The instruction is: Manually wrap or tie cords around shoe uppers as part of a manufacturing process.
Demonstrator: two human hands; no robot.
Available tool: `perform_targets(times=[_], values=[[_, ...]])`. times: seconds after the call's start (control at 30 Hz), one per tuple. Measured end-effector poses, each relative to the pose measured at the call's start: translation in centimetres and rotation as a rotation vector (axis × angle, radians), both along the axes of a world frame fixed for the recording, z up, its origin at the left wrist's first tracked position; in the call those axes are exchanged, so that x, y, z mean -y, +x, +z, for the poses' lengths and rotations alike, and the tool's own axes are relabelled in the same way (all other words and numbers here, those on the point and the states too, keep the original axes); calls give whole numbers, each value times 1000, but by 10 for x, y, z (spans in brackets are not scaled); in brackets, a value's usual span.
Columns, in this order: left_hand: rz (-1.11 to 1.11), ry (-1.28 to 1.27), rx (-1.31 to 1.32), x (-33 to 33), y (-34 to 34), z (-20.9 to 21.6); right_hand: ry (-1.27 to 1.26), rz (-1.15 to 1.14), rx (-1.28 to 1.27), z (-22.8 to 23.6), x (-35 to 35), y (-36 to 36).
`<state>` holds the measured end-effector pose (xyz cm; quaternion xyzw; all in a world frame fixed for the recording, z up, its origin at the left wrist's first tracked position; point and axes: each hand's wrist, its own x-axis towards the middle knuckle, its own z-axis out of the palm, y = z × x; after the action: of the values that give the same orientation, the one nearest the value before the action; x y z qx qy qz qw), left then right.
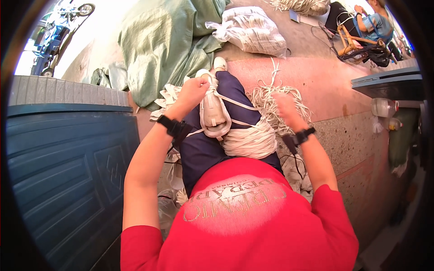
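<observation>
A pale sneaker (214, 115) with white laces lies across my thighs, its padded collar toward me. My left hand (192, 93) is closed in a pinch at its far end, seemingly on a shoelace (235, 104); the fingertips are partly hidden. This loose lace trails from the shoe to the right. My right hand (287, 109) is raised over a tangled pile of white laces (273, 92), its fingers curled and slightly blurred, so what they hold does not show. A thick bundle of white laces (251, 141) rests on my lap beside the shoe.
A green tarp (165, 49) covers something ahead, next to a clear bag (248, 29) of white items. Blue panelled doors (72, 167) stand at left. White pieces (166, 100) lie by my left leg. Another person (374, 28) sits far right near a wooden-framed chair (350, 43).
</observation>
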<state>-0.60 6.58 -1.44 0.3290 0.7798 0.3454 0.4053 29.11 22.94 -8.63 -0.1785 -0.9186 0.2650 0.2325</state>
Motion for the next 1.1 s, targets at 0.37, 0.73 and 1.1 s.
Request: perform_targets(times=[0.37, 0.73, 1.1], values=[[-329, -141, -701, -22, 0, -16, -155, 220, 550, 60, 102, -113], [126, 159, -98, 18, -4, -21, -381, -86, 380, 94, 51, -57], [203, 143, -300, 58, 7, -33, -210, 289, 400, 45, 66, -199]])
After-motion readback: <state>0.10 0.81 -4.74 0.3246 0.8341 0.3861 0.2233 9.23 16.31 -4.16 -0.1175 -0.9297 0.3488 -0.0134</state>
